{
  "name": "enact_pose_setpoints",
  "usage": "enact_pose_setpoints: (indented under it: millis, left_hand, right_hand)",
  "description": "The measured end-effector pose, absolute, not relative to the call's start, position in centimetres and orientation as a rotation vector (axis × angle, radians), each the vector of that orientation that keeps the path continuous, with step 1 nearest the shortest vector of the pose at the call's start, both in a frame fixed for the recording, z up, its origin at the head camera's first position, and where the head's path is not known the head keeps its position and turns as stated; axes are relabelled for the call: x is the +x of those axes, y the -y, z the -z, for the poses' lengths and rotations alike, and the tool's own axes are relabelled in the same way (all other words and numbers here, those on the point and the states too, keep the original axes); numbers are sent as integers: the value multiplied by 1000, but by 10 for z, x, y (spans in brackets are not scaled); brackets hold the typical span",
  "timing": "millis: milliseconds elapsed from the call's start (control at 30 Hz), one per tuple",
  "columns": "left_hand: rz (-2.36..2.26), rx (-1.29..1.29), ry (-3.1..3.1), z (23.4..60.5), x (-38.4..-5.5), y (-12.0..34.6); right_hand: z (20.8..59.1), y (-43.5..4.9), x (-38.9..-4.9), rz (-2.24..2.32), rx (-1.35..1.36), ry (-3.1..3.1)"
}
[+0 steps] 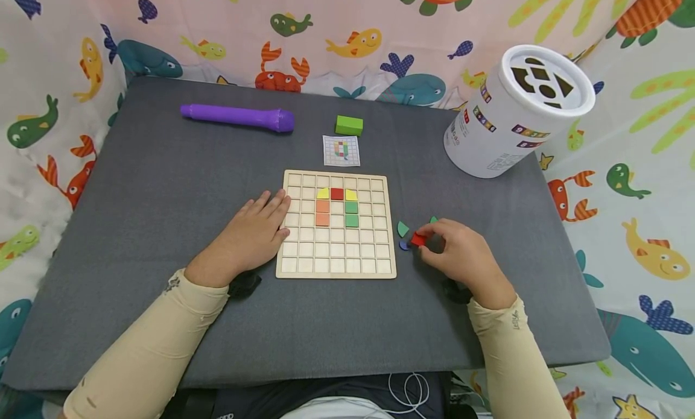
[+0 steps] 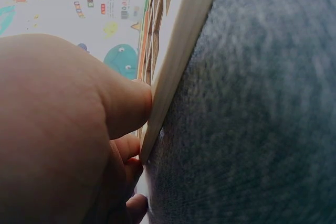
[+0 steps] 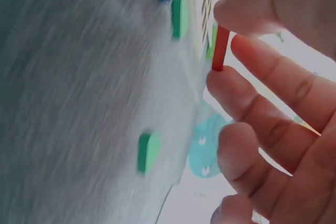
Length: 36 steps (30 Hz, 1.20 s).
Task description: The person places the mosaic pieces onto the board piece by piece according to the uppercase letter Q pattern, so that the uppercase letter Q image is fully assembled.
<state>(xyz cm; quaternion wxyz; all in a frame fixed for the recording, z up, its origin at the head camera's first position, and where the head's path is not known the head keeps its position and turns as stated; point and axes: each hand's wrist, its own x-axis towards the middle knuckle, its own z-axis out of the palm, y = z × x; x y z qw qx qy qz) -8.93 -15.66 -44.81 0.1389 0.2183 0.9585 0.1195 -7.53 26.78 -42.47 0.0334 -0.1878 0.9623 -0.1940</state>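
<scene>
My right hand (image 1: 461, 247) pinches a red tile (image 1: 417, 239) between thumb and fingertips, just right of the board. In the right wrist view the tile (image 3: 221, 48) is seen edge-on, lifted off the cloth. Beside it lie a green tile (image 1: 402, 229), a blue piece (image 1: 404, 245) and a second green piece (image 1: 433, 220), partly behind the fingers. My left hand (image 1: 252, 238) lies with fingers extended against the left edge of the wooden grid board (image 1: 336, 266); its thumb touches the rim. In the board sit a red square (image 1: 336, 194), yellow pieces (image 1: 323, 193), orange squares (image 1: 323, 213) and green squares (image 1: 352, 214).
Behind the board lies a small pattern card (image 1: 341, 151), with a green block (image 1: 349, 125) at its far edge. A purple stick (image 1: 237, 117) lies at the back left. A white shape-sorter tub (image 1: 502, 117) stands at the back right of the grey table (image 1: 347, 328).
</scene>
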Motion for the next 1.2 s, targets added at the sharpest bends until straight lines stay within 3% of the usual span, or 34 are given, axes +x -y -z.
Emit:
enact_pose_setpoints:
  millis: [500,1200]
  left_hand:
    - [-339,610,-2751,449,-90,157]
    - [-346,608,-2752,449,-90,159]
  right_hand:
    - [418,-201,-90,706,-1050,-2893]
    - [432,-130,-113,502,-1280,-2786]
